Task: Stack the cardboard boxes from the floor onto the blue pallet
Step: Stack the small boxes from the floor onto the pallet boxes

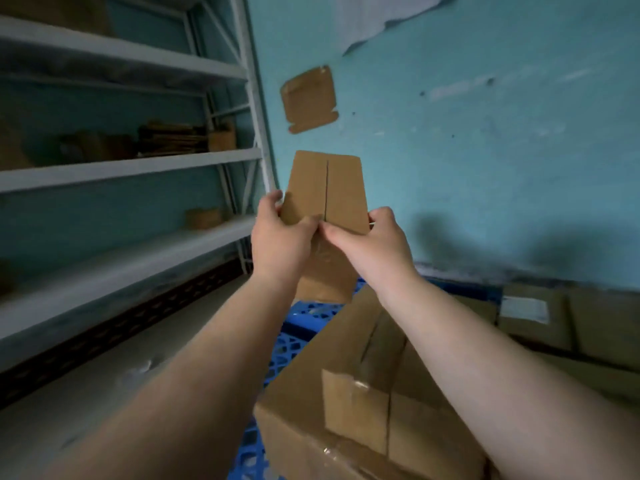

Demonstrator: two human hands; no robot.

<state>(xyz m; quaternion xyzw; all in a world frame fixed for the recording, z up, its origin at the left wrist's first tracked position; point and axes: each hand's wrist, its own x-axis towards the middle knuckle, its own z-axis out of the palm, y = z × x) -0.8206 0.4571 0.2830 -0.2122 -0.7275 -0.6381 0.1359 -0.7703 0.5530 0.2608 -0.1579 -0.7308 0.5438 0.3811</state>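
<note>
A small cardboard box (327,188) with a seam down its top face is held up in front of the blue wall, above the blue pallet (298,327). My left hand (278,237) grips its left near corner and my right hand (370,242) grips its right near corner, thumbs meeting at the seam. A large taped cardboard box (346,368) lies on the pallet directly below my right forearm. More cardboard boxes (540,320) sit to the right against the wall.
White metal shelving (131,168) runs along the left, with cardboard pieces on its middle shelves. A flat cardboard piece (309,98) is stuck on the blue wall. A strip of pale floor (145,368) lies between shelving and pallet.
</note>
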